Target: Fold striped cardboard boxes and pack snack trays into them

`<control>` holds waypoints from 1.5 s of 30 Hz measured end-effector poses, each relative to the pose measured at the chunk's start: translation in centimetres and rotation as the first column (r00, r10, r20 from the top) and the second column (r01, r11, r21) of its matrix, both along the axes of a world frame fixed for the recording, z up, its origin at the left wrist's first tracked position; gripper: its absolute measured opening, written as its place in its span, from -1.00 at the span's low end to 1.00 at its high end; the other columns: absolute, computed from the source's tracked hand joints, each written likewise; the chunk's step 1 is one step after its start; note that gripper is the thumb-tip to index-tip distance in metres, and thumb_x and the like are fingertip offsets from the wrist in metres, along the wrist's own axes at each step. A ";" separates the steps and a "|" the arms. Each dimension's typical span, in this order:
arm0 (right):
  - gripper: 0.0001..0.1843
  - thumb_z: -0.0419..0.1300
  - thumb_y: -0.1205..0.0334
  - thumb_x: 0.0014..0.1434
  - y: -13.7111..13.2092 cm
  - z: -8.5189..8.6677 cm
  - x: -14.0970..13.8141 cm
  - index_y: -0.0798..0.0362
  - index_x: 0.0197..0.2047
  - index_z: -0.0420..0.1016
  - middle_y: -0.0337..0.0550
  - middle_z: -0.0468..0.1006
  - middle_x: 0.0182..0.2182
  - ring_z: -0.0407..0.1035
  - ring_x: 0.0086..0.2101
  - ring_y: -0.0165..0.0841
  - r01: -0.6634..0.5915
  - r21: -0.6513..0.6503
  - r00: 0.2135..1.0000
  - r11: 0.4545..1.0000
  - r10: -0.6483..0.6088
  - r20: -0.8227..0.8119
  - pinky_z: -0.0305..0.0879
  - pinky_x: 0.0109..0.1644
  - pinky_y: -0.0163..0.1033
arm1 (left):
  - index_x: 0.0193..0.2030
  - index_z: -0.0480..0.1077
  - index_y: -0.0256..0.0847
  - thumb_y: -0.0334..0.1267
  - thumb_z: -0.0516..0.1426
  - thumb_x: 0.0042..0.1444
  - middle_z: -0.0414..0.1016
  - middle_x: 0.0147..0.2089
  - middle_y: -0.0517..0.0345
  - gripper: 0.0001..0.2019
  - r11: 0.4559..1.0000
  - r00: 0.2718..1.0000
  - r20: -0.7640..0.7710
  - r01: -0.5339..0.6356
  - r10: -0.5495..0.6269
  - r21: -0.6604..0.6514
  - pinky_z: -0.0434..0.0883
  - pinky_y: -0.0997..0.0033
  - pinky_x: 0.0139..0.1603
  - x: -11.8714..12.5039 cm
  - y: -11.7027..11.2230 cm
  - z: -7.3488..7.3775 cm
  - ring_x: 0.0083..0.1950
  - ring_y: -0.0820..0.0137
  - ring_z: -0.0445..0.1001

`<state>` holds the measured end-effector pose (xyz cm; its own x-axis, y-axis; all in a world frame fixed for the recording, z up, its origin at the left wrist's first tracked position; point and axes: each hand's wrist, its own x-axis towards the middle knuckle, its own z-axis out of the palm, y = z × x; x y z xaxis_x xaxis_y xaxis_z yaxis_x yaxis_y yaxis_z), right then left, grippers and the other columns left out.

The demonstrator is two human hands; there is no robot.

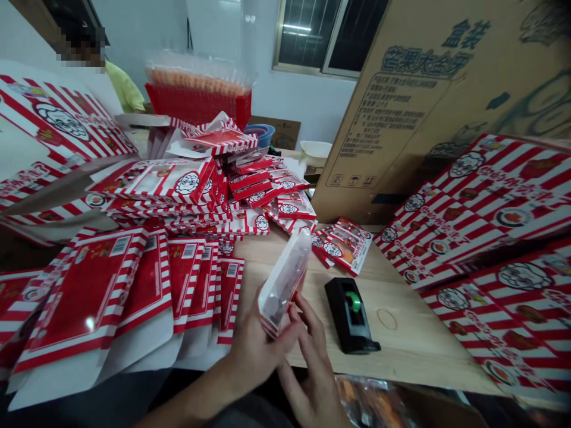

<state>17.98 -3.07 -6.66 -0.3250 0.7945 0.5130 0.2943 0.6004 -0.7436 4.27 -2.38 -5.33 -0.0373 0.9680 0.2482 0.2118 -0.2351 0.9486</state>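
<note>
My left hand (254, 351) and my right hand (312, 374) both hold a clear-windowed, red-and-white striped snack pouch (283, 282) upright above the wooden table (401, 339). Dark contents show through its window. A black tape dispenser (352, 315) with a green core stands just right of my right hand, not touched. Left of my hands lies a fanned row of red striped pouches (196, 279), their barcoded backs upward. A larger heap of the same packaging (191, 190) rises behind them.
Flat printed sheets (495, 202) lean at the right against a cardboard carton (401, 113). A small rubber band (386, 319) lies on the table. A red basket (198, 104) with a plastic-wrapped load stands behind the heap. A person's yellow sleeve (125, 89) shows at the back left.
</note>
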 end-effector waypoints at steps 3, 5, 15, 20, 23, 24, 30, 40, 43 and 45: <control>-0.35 0.13 0.38 0.15 1.1 0.0 0.4 -0.18 0.27 0.10 -0.11 0.04 0.30 -0.03 0.26 -0.17 0.171 0.026 0.984 0.985 -0.169 -0.056 0.06 0.25 0.05 | -0.01 0.35 -0.24 -0.09 0.10 0.15 0.55 -0.14 0.03 -0.66 0.994 0.993 0.056 -0.107 0.106 0.009 0.50 0.30 -0.09 -1.1 1.1 0.1 -0.13 0.29 0.55; -0.40 0.13 0.35 0.16 2.6 -0.1 0.8 -0.15 0.25 0.14 -0.07 0.09 0.27 0.01 0.24 -0.16 0.291 -0.027 0.936 0.956 -0.290 -0.197 0.00 0.26 0.14 | 0.02 0.32 -0.24 -0.05 0.13 0.12 0.54 -0.12 0.02 -0.60 0.972 0.976 0.048 -0.214 0.211 0.091 0.50 0.32 -0.11 -1.6 1.6 -0.6 -0.13 0.29 0.55; -0.48 0.22 0.40 0.09 4.7 -0.1 0.4 -0.14 0.10 0.30 -0.11 0.48 -0.06 0.41 -0.10 -0.31 0.415 -0.013 0.772 0.910 -0.360 -0.524 0.36 -0.06 -0.15 | 0.06 0.22 -0.16 -0.23 0.08 0.21 0.47 -0.13 0.08 -0.71 0.705 0.863 -0.105 -0.328 0.495 0.629 0.48 0.43 -0.12 -1.7 3.0 -4.3 -0.10 0.39 0.51; -0.78 0.17 0.39 0.11 4.9 -1.6 1.9 -0.04 -0.19 0.53 -0.10 0.52 -0.14 0.40 -0.11 -0.24 0.434 0.107 0.880 0.895 -0.395 -0.263 0.32 -0.07 -0.12 | -0.09 0.31 -0.16 -0.31 0.05 0.23 0.51 -0.22 0.14 -0.87 0.785 0.908 -0.167 -0.227 0.385 0.577 0.47 0.51 -0.16 -2.3 3.2 -3.7 -0.16 0.44 0.52; -0.86 0.15 0.31 0.13 4.4 -1.9 2.5 0.00 -0.41 0.53 -0.16 0.54 -0.41 0.43 -0.28 -0.27 0.390 -0.020 0.891 0.921 -0.383 -0.246 0.35 -0.19 -0.18 | -0.18 0.36 -0.19 -0.28 -0.01 0.26 0.52 -0.30 0.14 -0.85 0.821 0.929 -0.187 -0.173 0.320 0.543 0.46 0.49 -0.18 -2.9 2.2 -3.1 -0.18 0.42 0.52; -0.84 0.16 0.28 0.13 4.2 -1.9 2.6 0.01 -0.46 0.51 -0.19 0.52 -0.47 0.43 -0.35 -0.30 0.369 -0.102 0.885 0.924 -0.383 -0.266 0.35 -0.26 -0.21 | -0.23 0.38 -0.20 -0.28 -0.04 0.27 0.52 -0.34 0.14 -0.82 0.854 0.941 -0.184 -0.159 0.282 0.495 0.45 0.49 -0.20 -3.1 1.7 -2.8 -0.21 0.42 0.52; -0.53 0.22 0.27 0.13 3.7 -1.1 2.8 -0.21 0.11 0.34 -0.15 0.58 -0.17 0.48 -0.24 -0.33 0.015 -0.467 0.818 0.884 -0.279 -0.502 0.40 -0.17 -0.21 | 0.06 0.24 -0.06 -0.38 0.05 0.18 0.53 -0.04 0.12 -0.69 1.000 0.969 0.247 0.011 -0.010 -0.004 0.39 0.56 -0.36 -3.7 1.2 -0.1 -0.45 0.57 0.43; -0.75 0.15 0.33 0.19 4.1 -0.8 3.7 -0.17 -0.37 0.60 -0.20 0.42 0.10 0.33 0.06 -0.19 -0.222 -0.299 0.870 0.928 0.051 -0.490 0.21 0.13 0.04 | -0.46 0.55 -0.13 -0.60 -0.04 0.02 0.52 0.03 0.16 -0.61 0.932 0.887 0.314 0.361 -0.340 -0.012 0.32 0.22 0.11 -5.0 3.1 1.7 0.05 0.30 0.46; -0.81 0.20 0.17 0.16 3.8 -0.8 3.6 -0.25 -0.15 0.56 -0.17 0.41 0.10 0.29 0.09 -0.18 -0.270 -0.281 0.851 0.921 0.092 -0.517 0.24 0.11 0.04 | -0.51 0.52 -0.14 -0.62 -0.04 0.00 0.57 -0.07 0.16 -0.61 0.954 0.919 0.263 0.299 -0.295 0.025 0.35 0.27 0.03 -4.7 3.0 1.4 -0.01 0.33 0.48; -0.82 0.19 0.15 0.17 3.6 -0.5 3.2 -0.24 -0.16 0.56 -0.17 0.47 0.05 0.32 0.07 -0.22 -0.217 -0.295 0.853 0.930 0.034 -0.521 0.29 0.09 -0.02 | -0.52 0.51 -0.14 -0.61 -0.04 0.04 0.57 -0.12 0.15 -0.61 0.958 0.930 0.231 0.283 -0.286 0.048 0.36 0.29 0.00 -4.7 3.0 1.4 -0.06 0.36 0.49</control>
<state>21.16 0.54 -7.15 -0.2065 0.9154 0.3456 -0.2323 0.2972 -0.9261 -0.44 0.57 -3.94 0.1810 0.9431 0.2788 -0.0927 -0.2658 0.9596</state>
